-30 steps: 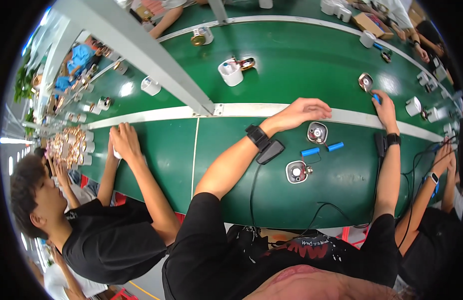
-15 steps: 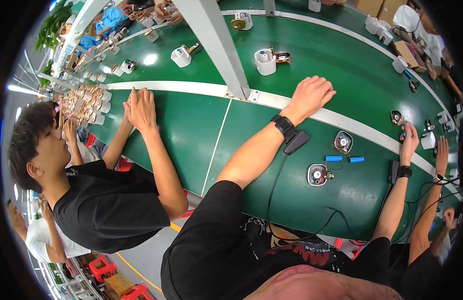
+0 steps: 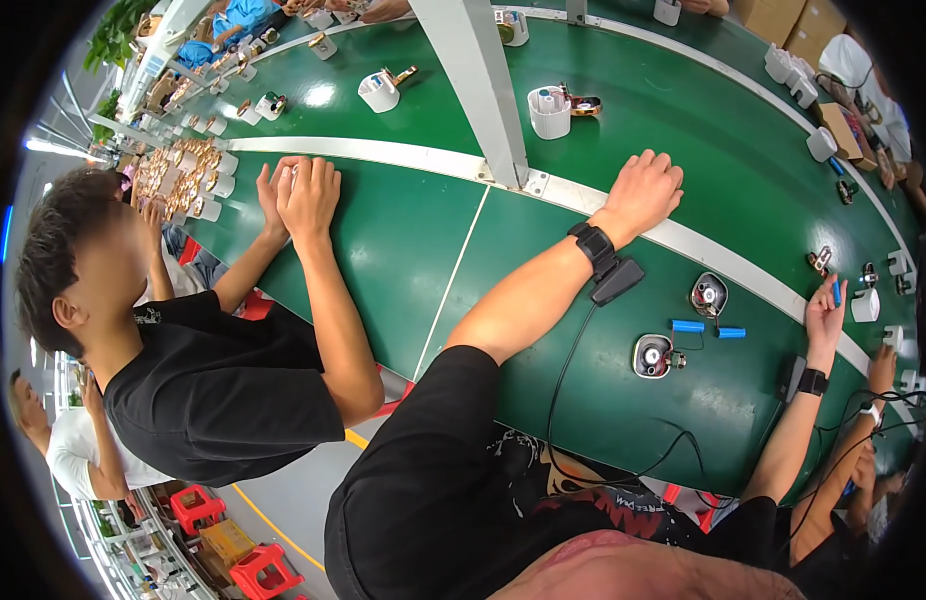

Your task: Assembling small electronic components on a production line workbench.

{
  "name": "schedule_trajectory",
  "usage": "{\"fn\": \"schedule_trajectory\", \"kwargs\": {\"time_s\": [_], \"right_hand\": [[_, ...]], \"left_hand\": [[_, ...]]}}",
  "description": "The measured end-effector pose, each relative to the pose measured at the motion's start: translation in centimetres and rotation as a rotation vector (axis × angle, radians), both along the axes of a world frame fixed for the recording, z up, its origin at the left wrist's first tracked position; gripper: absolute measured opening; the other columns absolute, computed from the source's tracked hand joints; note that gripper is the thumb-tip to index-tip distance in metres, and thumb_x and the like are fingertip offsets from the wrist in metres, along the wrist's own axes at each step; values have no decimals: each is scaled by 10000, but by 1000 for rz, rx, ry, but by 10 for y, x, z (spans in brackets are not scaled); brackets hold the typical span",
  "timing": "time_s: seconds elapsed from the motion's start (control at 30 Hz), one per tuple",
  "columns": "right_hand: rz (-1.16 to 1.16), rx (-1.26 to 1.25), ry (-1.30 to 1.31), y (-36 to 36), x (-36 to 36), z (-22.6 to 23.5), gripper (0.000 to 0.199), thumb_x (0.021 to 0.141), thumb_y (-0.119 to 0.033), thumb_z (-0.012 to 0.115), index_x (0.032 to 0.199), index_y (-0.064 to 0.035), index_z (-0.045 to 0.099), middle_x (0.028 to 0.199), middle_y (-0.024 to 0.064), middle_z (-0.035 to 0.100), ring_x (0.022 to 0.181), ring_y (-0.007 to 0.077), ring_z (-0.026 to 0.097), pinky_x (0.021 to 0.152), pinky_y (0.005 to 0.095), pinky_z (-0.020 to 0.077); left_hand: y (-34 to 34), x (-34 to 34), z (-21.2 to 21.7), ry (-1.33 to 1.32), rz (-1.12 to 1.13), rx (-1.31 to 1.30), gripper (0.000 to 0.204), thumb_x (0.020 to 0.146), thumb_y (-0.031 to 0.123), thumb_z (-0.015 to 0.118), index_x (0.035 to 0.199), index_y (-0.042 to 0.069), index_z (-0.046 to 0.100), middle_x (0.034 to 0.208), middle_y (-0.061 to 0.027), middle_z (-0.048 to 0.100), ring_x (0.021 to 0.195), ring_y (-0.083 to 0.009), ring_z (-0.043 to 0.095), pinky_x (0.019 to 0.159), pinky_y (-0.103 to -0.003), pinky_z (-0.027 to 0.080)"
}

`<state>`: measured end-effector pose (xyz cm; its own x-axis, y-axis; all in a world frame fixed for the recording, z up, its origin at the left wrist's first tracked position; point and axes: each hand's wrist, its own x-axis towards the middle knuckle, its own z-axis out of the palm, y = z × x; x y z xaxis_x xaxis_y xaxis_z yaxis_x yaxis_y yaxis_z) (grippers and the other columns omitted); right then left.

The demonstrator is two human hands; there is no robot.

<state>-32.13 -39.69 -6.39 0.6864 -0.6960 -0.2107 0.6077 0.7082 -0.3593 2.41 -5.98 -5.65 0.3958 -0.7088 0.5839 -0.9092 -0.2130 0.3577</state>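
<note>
Newly curled left hand, right hand gripping cylinder

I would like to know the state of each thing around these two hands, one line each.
Left hand: fingers loosely bent, palm hidden.
Right hand: gripping a blue cylinder.
Left blue cylinder on table: lying flat.
Right blue cylinder on table: lying flat.
Nearer housing: open side up.
Farther housing: open side up.
White container just right of the grey post: upright, open-topped.

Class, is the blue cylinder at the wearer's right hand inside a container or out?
Out: the blue cylinder shows uncovered at the right hand.
</note>
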Motion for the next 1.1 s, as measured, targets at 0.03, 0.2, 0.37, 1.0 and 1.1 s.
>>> {"fn": "schedule_trajectory", "kwargs": {"time_s": [0.03,0.2,0.37,1.0,1.1], "right_hand": [[19,26,-33,3,1,-2,286,1015,-208,516,1095,66,531,917,86,652,528,71,326,496,221,293],[278,-74,-165,35,14,-2,269,1019,-189,503,1151,43,537,955,69,634,578,85,341,534,220,306],[111,-160,35,92,42,31,251,1014,-141,497,1208,16,529,1015,43,612,642,97,366,577,219,319],[-1,-280,295,113,54,41,312,1001,-106,502,1294,1,504,1358,161,514,871,138,523,800,261,462],[90,-407,276,100,48,26,333,995,-99,507,1306,18,490,1353,174,513,905,135,539,818,257,471]], "left_hand": [[-1,0,0,15,-2,12,106,802,174,686,824,90,625,869,-73,571,902,-263,559,793,-411,453],[0,3,1,107,-25,-1,80,790,139,664,831,87,619,865,-81,566,901,-278,555,792,-420,449],[3,6,4,104,-32,-4,75,777,132,655,816,85,610,860,-94,579,898,-291,555,769,-426,444],[7,6,9,134,22,52,95,772,136,651,837,86,603,862,-91,597,877,-286,562,773,-428,420],[7,5,9,134,24,41,85,783,148,644,836,92,607,835,-88,600,856,-291,563,766,-428,424]]}}
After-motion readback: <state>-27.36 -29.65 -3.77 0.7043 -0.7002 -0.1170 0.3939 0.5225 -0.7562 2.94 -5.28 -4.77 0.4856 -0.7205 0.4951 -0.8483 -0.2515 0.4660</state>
